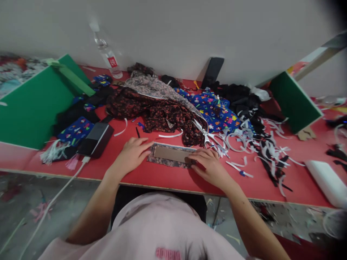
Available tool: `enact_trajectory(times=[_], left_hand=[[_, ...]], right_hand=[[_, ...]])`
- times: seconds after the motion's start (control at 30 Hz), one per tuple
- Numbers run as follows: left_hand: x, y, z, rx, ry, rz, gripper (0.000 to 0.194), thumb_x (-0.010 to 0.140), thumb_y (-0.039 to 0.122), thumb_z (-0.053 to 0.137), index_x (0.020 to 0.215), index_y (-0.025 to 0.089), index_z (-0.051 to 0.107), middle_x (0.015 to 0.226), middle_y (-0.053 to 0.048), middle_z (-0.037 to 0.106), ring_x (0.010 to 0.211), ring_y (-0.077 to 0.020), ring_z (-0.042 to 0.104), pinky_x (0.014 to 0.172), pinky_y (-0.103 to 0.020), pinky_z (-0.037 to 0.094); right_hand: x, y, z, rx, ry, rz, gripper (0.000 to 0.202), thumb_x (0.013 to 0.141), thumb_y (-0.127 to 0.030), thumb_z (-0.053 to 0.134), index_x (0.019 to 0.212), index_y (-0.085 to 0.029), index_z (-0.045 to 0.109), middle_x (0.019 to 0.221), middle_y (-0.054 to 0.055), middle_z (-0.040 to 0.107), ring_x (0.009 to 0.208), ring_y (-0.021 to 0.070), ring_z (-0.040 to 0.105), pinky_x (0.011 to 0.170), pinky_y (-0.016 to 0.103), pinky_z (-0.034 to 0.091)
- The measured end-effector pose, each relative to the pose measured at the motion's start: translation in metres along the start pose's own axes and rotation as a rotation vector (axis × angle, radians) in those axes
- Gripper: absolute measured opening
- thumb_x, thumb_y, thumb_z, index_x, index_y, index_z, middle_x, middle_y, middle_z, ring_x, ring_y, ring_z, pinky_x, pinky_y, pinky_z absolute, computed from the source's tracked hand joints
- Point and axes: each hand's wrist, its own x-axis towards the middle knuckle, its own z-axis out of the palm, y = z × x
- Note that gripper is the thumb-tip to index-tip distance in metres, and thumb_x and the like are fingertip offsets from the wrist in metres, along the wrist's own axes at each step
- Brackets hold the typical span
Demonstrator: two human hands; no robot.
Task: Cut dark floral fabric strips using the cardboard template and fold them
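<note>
A strip of dark floral fabric point(169, 163) lies flat near the table's front edge, with a brown cardboard strip point(172, 154) on top of it. My left hand point(135, 154) rests with fingers stretched out, its tips at the fabric's left end. At the other end, my right hand point(207, 163) lies flat with its fingertips on the cardboard and fabric. Behind my right hand, silver scissors point(207, 135) lie with blades apart, beside a roll of white tape point(235, 142). A heap of brown floral fabric point(159, 113) sits just beyond the strip.
Blue patterned fabric point(214, 110) and white scraps point(271, 148) cover the right side of the red table point(168, 179). On the left are a black power bank point(96, 140) with a white cable and a green panel point(35, 112). A water bottle point(108, 54) and phone point(213, 72) stand at the wall.
</note>
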Motion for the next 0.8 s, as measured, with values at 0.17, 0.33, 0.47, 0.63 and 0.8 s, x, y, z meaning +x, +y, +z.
enact_trajectory(times=[0.17, 0.33, 0.47, 0.63, 0.8], left_hand=[[-0.006, 0.007, -0.003, 0.017, 0.075, -0.24, 0.028, 0.089, 0.035, 0.042, 0.088, 0.017, 0.064, 0.087, -0.008, 0.065, 0.086, -0.0229, 0.056, 0.077, -0.035, 0.043], [-0.003, 0.033, 0.012, 0.04, 0.047, -0.323, 0.016, 0.084, 0.029, 0.051, 0.082, 0.017, 0.061, 0.085, -0.009, 0.064, 0.084, -0.0244, 0.058, 0.074, -0.034, 0.044], [0.003, 0.039, 0.015, 0.019, 0.023, -0.324, 0.015, 0.084, 0.022, 0.046, 0.078, 0.016, 0.059, 0.082, -0.01, 0.063, 0.081, -0.0237, 0.059, 0.072, -0.034, 0.044], [0.006, 0.047, 0.014, -0.059, 0.053, -0.294, 0.013, 0.085, 0.018, 0.043, 0.083, 0.016, 0.056, 0.083, -0.009, 0.063, 0.082, -0.0218, 0.059, 0.073, -0.033, 0.045], [0.007, 0.056, 0.018, -0.185, 0.05, -0.207, 0.014, 0.083, 0.01, 0.043, 0.09, 0.018, 0.054, 0.091, -0.008, 0.065, 0.088, -0.0209, 0.06, 0.078, -0.034, 0.046]], right_hand=[[0.005, -0.006, 0.004, -0.102, 0.034, -0.008, 0.026, 0.084, -0.023, 0.053, 0.108, -0.028, 0.063, 0.111, 0.006, 0.062, 0.108, 0.0256, 0.05, 0.092, 0.047, 0.032], [0.026, -0.032, 0.014, -0.128, 0.033, -0.107, 0.033, 0.087, -0.021, 0.048, 0.119, -0.028, 0.058, 0.124, 0.007, 0.057, 0.116, 0.0267, 0.045, 0.095, 0.047, 0.032], [0.044, -0.049, 0.031, -0.121, -0.031, -0.178, 0.035, 0.091, -0.022, 0.043, 0.124, -0.027, 0.053, 0.131, 0.005, 0.054, 0.119, 0.0245, 0.044, 0.098, 0.044, 0.032], [0.05, -0.053, 0.042, -0.127, -0.047, -0.172, 0.034, 0.091, -0.022, 0.043, 0.124, -0.025, 0.054, 0.128, 0.005, 0.057, 0.118, 0.0243, 0.046, 0.097, 0.044, 0.032], [0.049, -0.051, 0.04, -0.122, -0.046, -0.18, 0.035, 0.089, -0.021, 0.048, 0.123, -0.025, 0.054, 0.127, 0.005, 0.057, 0.118, 0.0242, 0.046, 0.098, 0.044, 0.032]])
